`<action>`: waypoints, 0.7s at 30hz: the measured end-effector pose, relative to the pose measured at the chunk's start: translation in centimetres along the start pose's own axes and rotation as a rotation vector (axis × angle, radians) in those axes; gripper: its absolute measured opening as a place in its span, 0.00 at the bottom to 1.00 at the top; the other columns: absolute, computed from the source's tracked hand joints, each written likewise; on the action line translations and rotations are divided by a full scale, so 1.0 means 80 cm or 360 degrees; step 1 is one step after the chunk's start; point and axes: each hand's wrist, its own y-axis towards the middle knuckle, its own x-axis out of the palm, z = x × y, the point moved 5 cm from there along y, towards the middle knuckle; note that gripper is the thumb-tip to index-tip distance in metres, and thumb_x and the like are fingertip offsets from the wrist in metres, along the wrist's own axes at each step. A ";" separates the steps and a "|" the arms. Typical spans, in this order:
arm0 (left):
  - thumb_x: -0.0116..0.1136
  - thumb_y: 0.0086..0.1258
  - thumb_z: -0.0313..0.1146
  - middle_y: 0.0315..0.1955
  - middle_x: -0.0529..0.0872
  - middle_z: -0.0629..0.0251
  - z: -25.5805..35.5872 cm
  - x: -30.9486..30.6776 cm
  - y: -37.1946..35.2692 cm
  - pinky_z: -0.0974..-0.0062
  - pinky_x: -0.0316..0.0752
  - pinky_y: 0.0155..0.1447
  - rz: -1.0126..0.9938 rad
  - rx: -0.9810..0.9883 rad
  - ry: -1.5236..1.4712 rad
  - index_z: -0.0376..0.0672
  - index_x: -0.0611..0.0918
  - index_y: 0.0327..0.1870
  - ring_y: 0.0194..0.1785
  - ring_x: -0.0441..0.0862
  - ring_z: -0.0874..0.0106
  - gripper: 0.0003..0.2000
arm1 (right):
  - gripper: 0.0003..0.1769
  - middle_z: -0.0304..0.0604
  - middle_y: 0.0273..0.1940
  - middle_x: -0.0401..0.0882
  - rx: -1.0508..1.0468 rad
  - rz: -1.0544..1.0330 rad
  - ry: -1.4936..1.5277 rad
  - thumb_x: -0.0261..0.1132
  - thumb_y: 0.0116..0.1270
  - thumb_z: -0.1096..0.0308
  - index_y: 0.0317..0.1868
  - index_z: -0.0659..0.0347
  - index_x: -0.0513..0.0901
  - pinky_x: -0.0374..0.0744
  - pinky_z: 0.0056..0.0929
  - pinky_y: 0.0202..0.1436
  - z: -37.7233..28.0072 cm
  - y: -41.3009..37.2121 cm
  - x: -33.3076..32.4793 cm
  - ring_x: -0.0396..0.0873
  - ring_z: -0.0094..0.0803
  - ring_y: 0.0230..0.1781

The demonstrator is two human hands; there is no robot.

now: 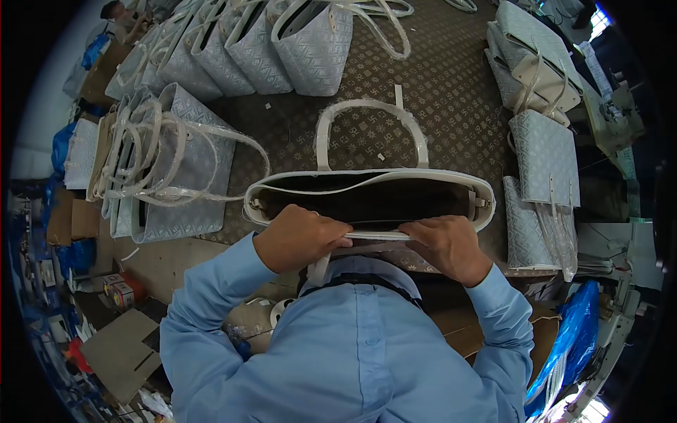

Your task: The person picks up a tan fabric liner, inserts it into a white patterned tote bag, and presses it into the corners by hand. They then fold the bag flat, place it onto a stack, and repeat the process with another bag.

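Note:
An open white handbag (451, 176) stands at the table's near edge, its dark interior facing up. One wrapped handle (340, 106) lies spread toward the far side; part of the other hangs by my waist. My left hand (300, 238) grips the bag's near rim left of its middle, fingers bent over the edge. On the same rim, to the right, my right hand (449, 247) is closed with its fingertips at the inner edge. Both hands touch the bag, a short gap apart.
Patterned brown table (451, 92). Several silver-white bags (314, 56) stand at the back left, more bags (187, 211) with looped handles at left. Other bags (546, 155) are stacked at right. Blue plastic (575, 338) hangs lower right. A person (125, 21) is far off, top left.

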 end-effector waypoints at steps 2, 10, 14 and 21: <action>0.61 0.65 0.40 0.26 0.86 0.62 0.005 -0.002 -0.002 0.72 0.77 0.28 -0.0085 -0.0029 0.0096 0.41 0.82 0.39 0.26 0.84 0.63 0.11 | 0.13 0.44 0.29 0.83 -0.0016 -0.0009 0.0019 0.70 0.54 0.67 0.40 0.59 0.82 0.78 0.37 0.28 -0.002 0.001 -0.002 0.81 0.42 0.27; 0.55 0.66 0.33 0.23 0.80 0.59 0.054 0.020 0.046 0.73 0.75 0.24 0.0269 0.0239 0.0323 0.31 0.78 0.38 0.26 0.82 0.68 0.11 | 0.17 0.46 0.29 0.83 0.0018 -0.0251 -0.0126 0.69 0.58 0.58 0.41 0.63 0.82 0.78 0.37 0.30 -0.003 0.003 -0.002 0.82 0.44 0.27; 0.55 0.67 0.32 0.24 0.80 0.59 0.047 0.021 0.040 0.76 0.76 0.25 0.0193 0.0306 0.0361 0.29 0.78 0.43 0.26 0.82 0.70 0.12 | 0.22 0.49 0.38 0.85 0.0048 0.0250 -0.0036 0.72 0.54 0.61 0.47 0.66 0.82 0.81 0.40 0.45 0.017 -0.033 -0.060 0.84 0.46 0.44; 0.55 0.68 0.35 0.24 0.80 0.60 0.070 0.031 0.059 0.77 0.76 0.26 0.0315 0.0338 0.0524 0.27 0.77 0.48 0.25 0.81 0.71 0.17 | 0.21 0.43 0.47 0.83 0.0087 0.0453 -0.0243 0.73 0.51 0.70 0.48 0.62 0.82 0.69 0.50 0.66 0.032 -0.089 -0.048 0.74 0.44 0.61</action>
